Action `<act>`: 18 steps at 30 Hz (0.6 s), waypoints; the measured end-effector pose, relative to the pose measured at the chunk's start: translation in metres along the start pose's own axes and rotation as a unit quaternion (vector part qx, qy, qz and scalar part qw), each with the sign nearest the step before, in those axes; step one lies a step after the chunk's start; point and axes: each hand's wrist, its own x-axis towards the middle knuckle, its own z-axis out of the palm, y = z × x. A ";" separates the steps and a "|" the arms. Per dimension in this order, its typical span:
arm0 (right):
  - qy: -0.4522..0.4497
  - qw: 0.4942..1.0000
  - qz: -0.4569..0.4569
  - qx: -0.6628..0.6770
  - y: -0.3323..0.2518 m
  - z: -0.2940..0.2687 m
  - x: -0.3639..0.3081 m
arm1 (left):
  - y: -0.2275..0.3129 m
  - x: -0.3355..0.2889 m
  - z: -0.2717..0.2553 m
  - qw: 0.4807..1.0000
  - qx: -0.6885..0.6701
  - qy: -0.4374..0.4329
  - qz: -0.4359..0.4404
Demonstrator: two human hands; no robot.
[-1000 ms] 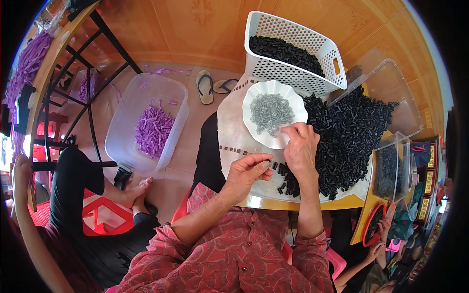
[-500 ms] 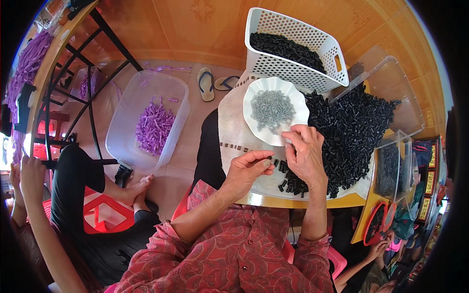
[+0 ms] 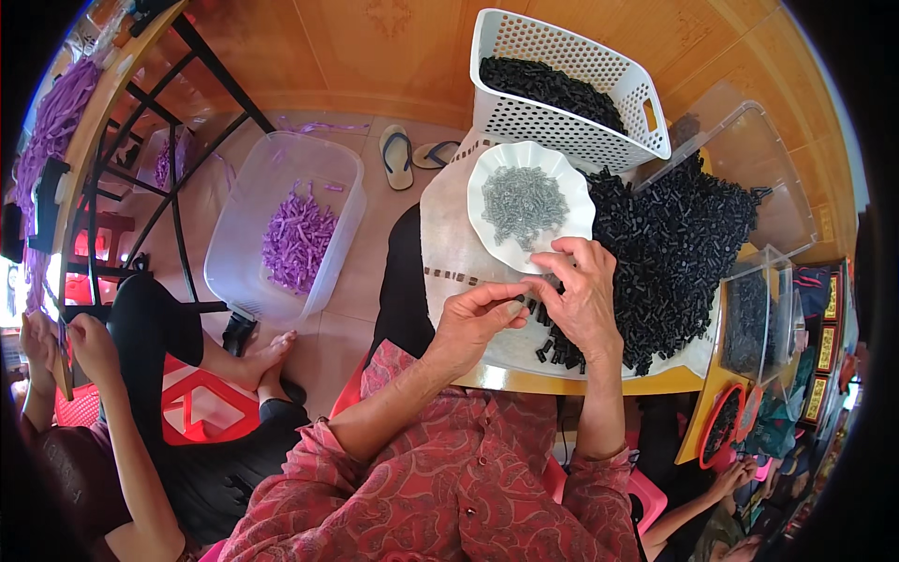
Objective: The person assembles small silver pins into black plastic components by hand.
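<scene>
My left hand [image 3: 471, 328] pinches a small black plastic piece [image 3: 521, 299] between thumb and fingers, over the cloth in front of the plate. Close against it, my right hand [image 3: 582, 298] is curled, thumb and fingertips by that piece; anything tiny between them is too small to make out. Just beyond my fingers, a white scalloped plate [image 3: 579, 228] holds many small clear tube-like pieces [image 3: 523, 204]. To the right of my hands spreads a large heap of short black plastic pieces [image 3: 670, 267], some lying under my right hand.
A white perforated basket [image 3: 571, 126] with black pieces stands behind the plate. A clear bin [image 3: 763, 155] lies tipped behind the heap. On the floor at left, a translucent tub [image 3: 229, 220] holds purple strips [image 3: 298, 245]. Another person's hands [image 3: 89, 347] are at far left.
My right hand has moved left from the plate's rim, its thumb now meeting the black piece in my left hand. At far left, the other person's hands have shifted.
</scene>
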 end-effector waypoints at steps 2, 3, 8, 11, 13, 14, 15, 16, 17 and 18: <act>0.006 1.000 -0.006 -0.008 -0.003 0.003 0.001 | -0.001 0.000 -0.001 1.000 -0.003 0.004 -0.002; 0.012 1.000 -0.011 -0.017 -0.004 0.004 0.001 | -0.001 0.000 -0.002 1.000 -0.003 0.005 -0.001; 0.008 0.999 -0.022 -0.025 -0.008 0.008 0.004 | -0.002 0.000 -0.003 1.000 0.005 0.001 -0.003; 0.008 0.999 -0.036 -0.026 -0.009 0.010 0.006 | -0.002 0.000 -0.003 1.000 -0.003 0.004 -0.006; 0.011 0.999 -0.045 -0.025 -0.009 0.011 0.007 | -0.001 0.000 -0.003 1.000 -0.007 0.007 -0.004; 0.011 0.999 -0.048 -0.021 -0.009 0.011 0.006 | 0.000 0.000 -0.003 1.000 -0.010 0.009 -0.002; 0.010 0.999 -0.051 -0.016 -0.009 0.012 0.006 | 0.000 0.000 -0.002 1.000 -0.011 0.010 -0.002; 0.010 0.999 -0.051 -0.016 -0.009 0.013 0.005 | 0.001 0.000 -0.002 1.000 -0.007 0.013 -0.004; 0.018 0.999 -0.041 -0.004 -0.009 0.013 0.004 | 0.002 0.000 -0.001 1.000 -0.004 0.017 -0.005; 0.025 0.999 -0.031 0.008 -0.009 0.013 0.002 | 0.002 0.001 -0.001 1.000 -0.005 0.018 -0.006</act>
